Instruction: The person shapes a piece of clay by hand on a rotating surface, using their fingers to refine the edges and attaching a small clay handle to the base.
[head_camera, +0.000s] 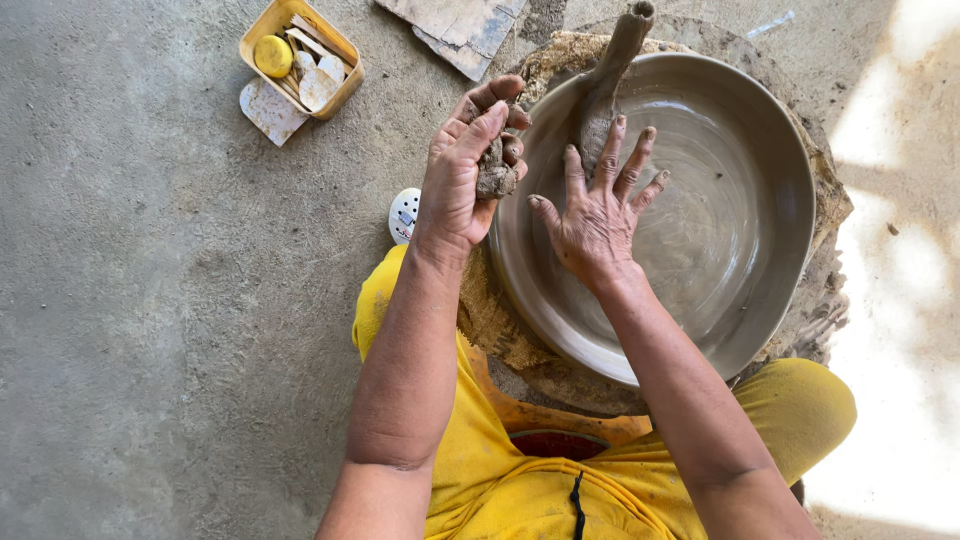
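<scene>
Two bare hands work at a wide, shallow wet clay bowl (720, 200) that sits on a clay-crusted round base (500, 330) on the concrete floor (150, 300). The left hand (465, 175), at nine o'clock of the bowl just outside its rim, has its fingers curled around a small lump of grey clay (495, 175), pinching it between thumb and fingertips. The right hand (600, 215) lies inside the bowl near the ten o'clock wall, fingers spread and pressed flat on the wet surface. A thick clay roll (612, 75) runs from the rim at eleven o'clock down to the right fingertips. At ten o'clock on the floor stands a yellow tray (345, 85) holding a yellow sponge (272, 55) and flat shaping tools (320, 80). A small white perforated object (403, 215) lies beside the left wrist.
</scene>
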